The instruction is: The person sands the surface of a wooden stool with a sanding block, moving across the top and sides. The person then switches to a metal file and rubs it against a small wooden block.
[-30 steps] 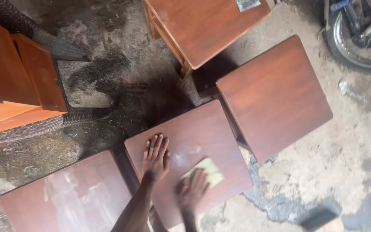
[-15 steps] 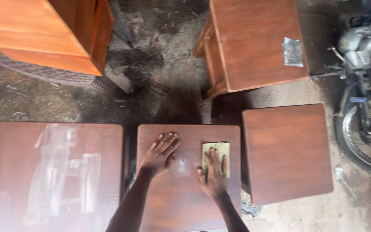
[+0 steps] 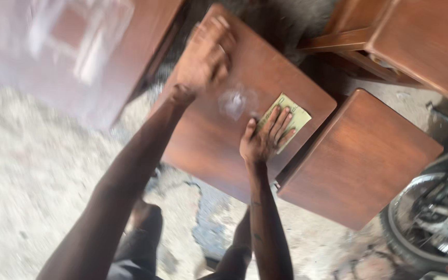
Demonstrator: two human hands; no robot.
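Yellowish sandpaper point(image 3: 291, 116) is lying flat on the brown wooden counter point(image 3: 219, 140), toward its right edge, and the right hand point(image 3: 265, 137) is pressing down on the sheet with its grip spread, fingers point(image 3: 281, 122) splayed over it. Left hand point(image 3: 206, 52), blurred, is resting palm-down near the far corner of the same top, grip spread and holding nothing. Another brown stool top point(image 3: 359, 161) is standing just beside it, with a motorcycle wheel point(image 3: 431, 223) sitting nearby on the dusty ground point(image 3: 37, 171).

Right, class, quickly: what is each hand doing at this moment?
Left hand: open, flat on the middle wooden table, holding nothing.
Right hand: open, fingers spread, pressing a yellowish sheet onto the table.
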